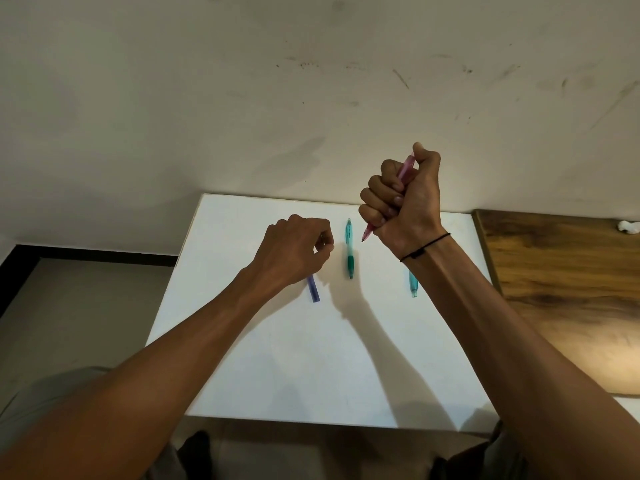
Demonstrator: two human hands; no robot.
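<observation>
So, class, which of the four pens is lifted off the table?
The pink pen, held in the right hand above the white table. The teal pen, the purple pen and the light-blue pen lie on it.

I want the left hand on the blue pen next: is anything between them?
Nothing visible. The left hand is right over the blue pen, hiding its upper part; whether it touches the pen cannot be told. The green pen lies apart to the right, and the right hand holds the pink pen higher up.
</observation>
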